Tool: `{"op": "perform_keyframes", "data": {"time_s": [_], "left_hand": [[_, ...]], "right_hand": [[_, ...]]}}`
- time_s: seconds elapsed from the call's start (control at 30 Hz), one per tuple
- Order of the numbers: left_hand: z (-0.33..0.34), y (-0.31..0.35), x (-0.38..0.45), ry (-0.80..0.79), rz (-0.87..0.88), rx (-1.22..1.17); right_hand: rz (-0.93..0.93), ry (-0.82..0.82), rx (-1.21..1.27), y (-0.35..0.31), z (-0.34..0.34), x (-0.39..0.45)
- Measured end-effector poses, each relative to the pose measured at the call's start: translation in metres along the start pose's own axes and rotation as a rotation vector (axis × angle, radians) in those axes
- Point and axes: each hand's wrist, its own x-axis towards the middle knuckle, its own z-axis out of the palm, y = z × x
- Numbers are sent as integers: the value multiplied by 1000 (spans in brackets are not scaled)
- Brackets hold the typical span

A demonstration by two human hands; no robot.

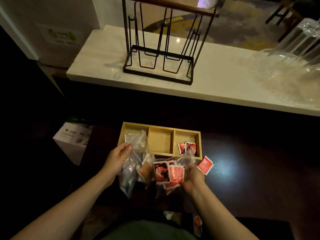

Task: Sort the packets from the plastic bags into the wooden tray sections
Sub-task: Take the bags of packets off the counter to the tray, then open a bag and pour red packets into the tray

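A wooden tray (pixel 148 137) with three sections lies on the dark table in front of me. Two red packets (pixel 187 147) sit in its right section; the middle section holds nothing. My left hand (pixel 117 158) pinches a clear plastic bag (pixel 136 144) that droops over the left section, with pale packets inside. My right hand (pixel 192 175) grips a second clear bag (pixel 173 172) full of red packets at the tray's near edge. One red packet (pixel 205 165) lies loose on the table, right of that bag.
A black wire rack (pixel 159 66) stands on the white counter (pixel 225 84) behind the table. Clear plastic wrap (pixel 294 54) is heaped at the counter's right. A white paper box (pixel 72 141) sits left of the tray. Two packets (pixel 197 222) lie near my lap.
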Motion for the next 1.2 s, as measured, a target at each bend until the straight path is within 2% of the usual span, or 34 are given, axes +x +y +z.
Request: {"op": "perform_keyframes", "data": {"time_s": [0.1,0.17,0.27,0.33,0.37,0.43,0.5,0.63,0.77,0.87,0.93,0.97,1.03,1.1,1.17,1.2], "left_hand": [[-15,-14,19,21,52,236],[-21,-21,24,98,107,500],[-22,-20,13,277,289,982],[-15,-11,-3,287,473,1042],[-10,-6,-12,229,523,1014],[3,1,-30,72,491,897],[17,0,-38,-36,363,736],[34,13,-36,-170,10,103],[37,23,-31,-156,-190,-258],[30,19,-24,-76,-342,-285],[26,16,-22,-2,-336,-104],[23,15,-24,43,-251,112],[17,12,-27,83,21,655],[13,3,-28,83,301,1057],[13,0,-26,18,498,1240],[15,-2,-26,-49,535,1294]], "right_hand": [[-5,41,36,4,-7,4],[-49,73,6,8,-13,8],[-207,116,-217,10,-24,13],[-347,124,-404,6,-34,17],[-405,109,-490,3,-39,20],[-489,85,-639,-1,-48,24],[-565,83,-716,-5,-53,28],[-725,157,-887,-16,-57,30],[-723,157,-1080,-29,-69,39],[-648,114,-1131,-40,-77,39],[-588,83,-1146,-47,-85,42],[-561,66,-1147,-50,-89,43],[-491,22,-1083,-57,-93,41],[-369,-92,-943,-63,-93,32],[-239,-242,-792,-70,-89,24],[-188,-298,-729,-72,-86,18]]}}
